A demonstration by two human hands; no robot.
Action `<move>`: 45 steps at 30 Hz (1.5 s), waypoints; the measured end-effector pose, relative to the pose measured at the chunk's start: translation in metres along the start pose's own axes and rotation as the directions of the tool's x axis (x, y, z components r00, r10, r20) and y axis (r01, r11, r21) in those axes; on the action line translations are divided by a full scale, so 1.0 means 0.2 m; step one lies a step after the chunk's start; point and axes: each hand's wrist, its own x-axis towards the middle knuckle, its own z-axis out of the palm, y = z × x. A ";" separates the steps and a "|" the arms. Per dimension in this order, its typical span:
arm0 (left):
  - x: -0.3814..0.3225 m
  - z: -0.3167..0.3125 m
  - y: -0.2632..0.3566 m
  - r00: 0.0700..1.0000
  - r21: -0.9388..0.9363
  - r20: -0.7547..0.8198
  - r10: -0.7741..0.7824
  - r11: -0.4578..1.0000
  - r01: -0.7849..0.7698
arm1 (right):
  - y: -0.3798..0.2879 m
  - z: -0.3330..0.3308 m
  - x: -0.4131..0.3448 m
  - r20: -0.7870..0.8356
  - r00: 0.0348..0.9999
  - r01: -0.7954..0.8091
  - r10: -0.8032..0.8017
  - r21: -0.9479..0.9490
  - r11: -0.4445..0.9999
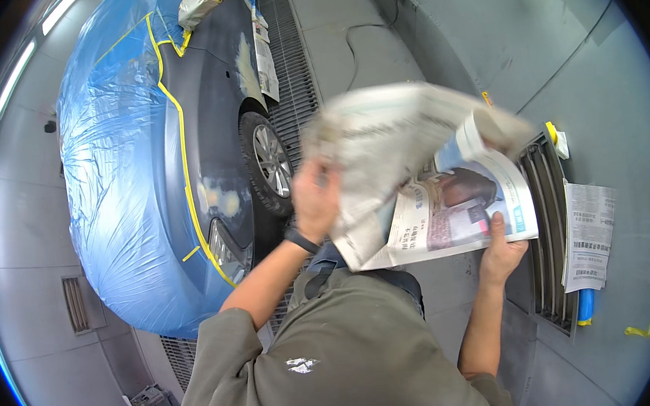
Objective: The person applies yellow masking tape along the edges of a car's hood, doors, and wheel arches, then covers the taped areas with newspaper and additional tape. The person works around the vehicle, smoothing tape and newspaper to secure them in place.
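Before my body is an unfolded newspaper point(377, 136), its upper sheet blurred by motion and one part curling over. My right hand point(503, 252) grips the lower right edge, thumb on top of a page with a colour picture. At the paper's left edge, my left hand point(318, 198) pinches the blurred sheet, its fingertips indistinct. Left of my hands stands a car with a dark grey fender point(210, 132) bearing dull sanded patches. Blue masking film point(126, 218) covers its front, bordered by yellow masking tape point(185, 157) along the fender and headlight point(228, 248).
The car's front wheel point(267, 161) is beside my left hand. A floor grating point(290, 51) runs alongside the car. On the right, newspaper sheets point(588, 234) hang near a wall vent point(548, 237). A dark hose point(351, 46) crosses the floor ahead.
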 end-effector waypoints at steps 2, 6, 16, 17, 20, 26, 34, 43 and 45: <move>0.11 -0.17 -0.17 0.964 -0.036 -0.183 -0.192 0.981 0.188 | 0.02 -0.11 0.07 -0.039 0.998 -0.044 0.042 -0.064 0.997; 0.31 -0.59 -0.46 0.932 -0.011 -0.352 -0.085 0.996 0.087 | -0.04 -0.28 0.24 -0.037 0.998 -0.058 0.053 -0.161 0.985; 0.76 -2.06 -1.47 0.942 0.399 -0.302 -0.146 0.878 0.264 | -0.46 -0.10 0.52 0.141 0.974 0.221 -0.175 -0.454 0.863; 0.78 -2.25 -1.69 0.948 0.500 -0.313 -0.051 0.840 0.210 | -0.49 -0.08 0.51 0.181 0.969 0.234 -0.168 -0.457 0.858; 0.77 -2.90 -2.32 0.853 0.575 -0.465 -0.238 0.651 0.496 | -0.61 -0.02 0.49 0.200 0.964 0.263 -0.177 -0.589 0.764; 0.57 -3.61 -2.75 0.160 0.140 -0.985 -0.068 0.231 0.963 | -0.83 0.12 0.37 0.218 0.973 0.198 -0.071 -0.646 0.737; 0.22 -2.69 -2.73 0.595 0.640 -0.568 -0.569 0.149 0.754 | -0.95 0.48 0.08 0.119 0.993 0.094 -0.024 -0.626 0.774; 0.39 -1.10 -1.37 0.851 0.105 0.507 0.137 0.970 -0.219 | -1.13 0.66 0.01 0.630 0.711 0.700 -0.314 -0.587 0.408; 0.40 -0.67 -1.15 0.837 -0.071 0.432 0.337 0.937 -0.341 | -1.13 0.57 0.02 0.654 0.674 0.739 -0.343 -0.588 0.331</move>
